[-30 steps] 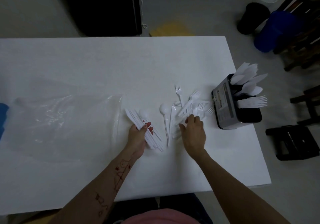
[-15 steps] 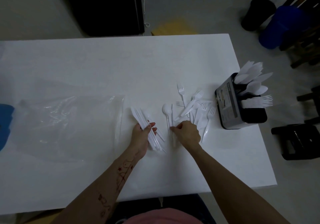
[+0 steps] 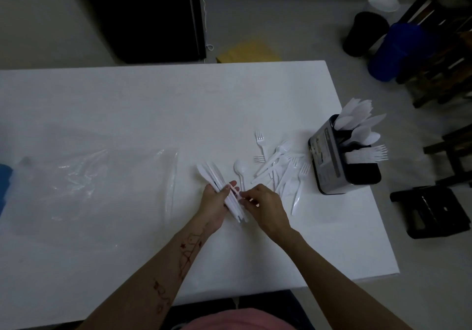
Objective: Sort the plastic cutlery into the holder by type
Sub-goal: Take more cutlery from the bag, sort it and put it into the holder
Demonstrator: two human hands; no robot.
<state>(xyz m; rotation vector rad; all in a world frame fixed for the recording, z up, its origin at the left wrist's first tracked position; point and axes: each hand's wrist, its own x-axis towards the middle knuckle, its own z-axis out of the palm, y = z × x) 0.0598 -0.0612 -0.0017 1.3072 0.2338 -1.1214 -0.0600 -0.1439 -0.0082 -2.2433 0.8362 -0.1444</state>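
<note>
A big white table (image 3: 127, 115) fills most of the view. A floppy clear plastic bag (image 3: 84, 181) lies flat on its left part. A black holder (image 3: 332, 166) stands near the right edge with white knives, spoons and forks sticking out. Beside it lies a loose pile of forks (image 3: 278, 163), and one spoon (image 3: 240, 171). The left hand (image 3: 214, 207) grips a bunch of knives (image 3: 222, 189). The right hand (image 3: 265, 207) pinches one piece at that bunch, with curled fingers.
</note>
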